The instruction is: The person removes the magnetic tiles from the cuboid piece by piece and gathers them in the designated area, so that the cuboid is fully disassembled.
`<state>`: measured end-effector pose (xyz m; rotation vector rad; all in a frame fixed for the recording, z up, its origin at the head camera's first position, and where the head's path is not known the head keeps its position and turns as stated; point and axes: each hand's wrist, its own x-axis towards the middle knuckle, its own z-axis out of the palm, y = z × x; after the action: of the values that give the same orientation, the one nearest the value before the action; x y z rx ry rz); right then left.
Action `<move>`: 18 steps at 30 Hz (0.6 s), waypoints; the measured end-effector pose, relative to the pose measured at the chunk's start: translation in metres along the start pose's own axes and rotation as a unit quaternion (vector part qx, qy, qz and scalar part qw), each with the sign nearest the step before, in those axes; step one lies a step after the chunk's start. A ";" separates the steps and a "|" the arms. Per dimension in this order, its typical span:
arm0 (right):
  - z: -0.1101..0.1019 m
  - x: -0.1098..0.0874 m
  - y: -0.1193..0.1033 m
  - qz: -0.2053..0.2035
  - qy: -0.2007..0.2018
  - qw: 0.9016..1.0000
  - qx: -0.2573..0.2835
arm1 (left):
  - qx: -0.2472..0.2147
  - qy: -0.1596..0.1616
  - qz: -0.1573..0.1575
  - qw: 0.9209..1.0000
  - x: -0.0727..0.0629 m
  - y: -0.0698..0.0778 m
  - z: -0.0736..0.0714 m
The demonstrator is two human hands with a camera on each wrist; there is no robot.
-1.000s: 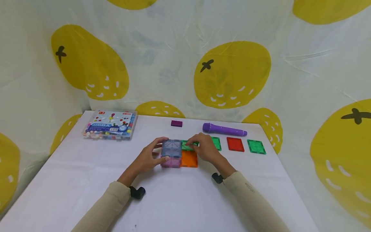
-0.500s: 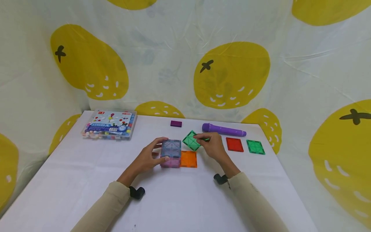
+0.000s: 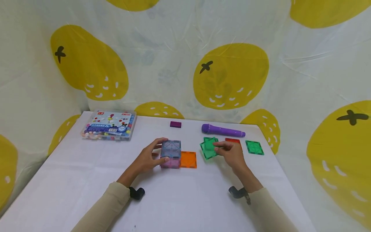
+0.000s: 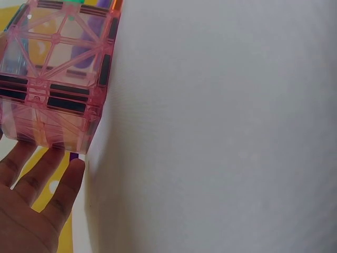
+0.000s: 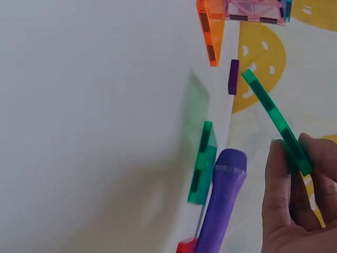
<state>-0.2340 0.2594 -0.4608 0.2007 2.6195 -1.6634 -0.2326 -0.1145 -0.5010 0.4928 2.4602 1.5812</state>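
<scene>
My left hand [image 3: 146, 158] holds a cube of clear magnetic tiles [image 3: 171, 149], blue-grey on top and pink at the front, between thumb and fingers. Pink walls [image 4: 58, 52] of the cube, with dark magnets along the edges, fill the corner of the left wrist view. Flat against the cube's right side lies an orange magnetic tile [image 3: 188, 159]. My right hand [image 3: 235, 156] pinches a green magnetic tile [image 5: 276, 118] by one edge, raised off the table. Beneath it, partly covered in the head view, a second green tile [image 5: 201, 168] lies on the table.
A red tile [image 3: 233, 140], partly behind my right hand, and another green tile [image 3: 254, 147] lie to the right. Behind them is a purple toy microphone [image 3: 223, 130]. A small purple block [image 3: 175, 124] and a clear box of colored beads [image 3: 109, 125] stand farther back.
The green tile, first beside the cube behind the orange tile, has been lifted off and carried right by my right hand. My left hand stays on the cube.
</scene>
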 end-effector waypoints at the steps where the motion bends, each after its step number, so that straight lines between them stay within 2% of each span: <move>1: -0.003 -0.003 0.003 0.011 0.001 1.000 0.002 | -0.001 0.000 0.000 1.000 0.000 0.000 0.000; 8: -0.016 -0.021 0.021 0.057 -0.009 0.998 0.018 | 0.001 -0.001 -0.005 1.000 0.000 -0.001 0.000; 13: -0.020 -0.029 0.029 0.078 -0.015 0.997 0.017 | -0.002 0.000 0.006 1.000 0.000 -0.002 0.000; 18: -0.023 -0.033 0.034 0.072 -0.022 0.997 -0.028 | -0.002 0.001 0.013 1.000 0.001 -0.003 0.000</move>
<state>-0.1961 0.2910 -0.4782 0.3381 2.5480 -1.5308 -0.2334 -0.1151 -0.5036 0.5267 2.4604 1.5973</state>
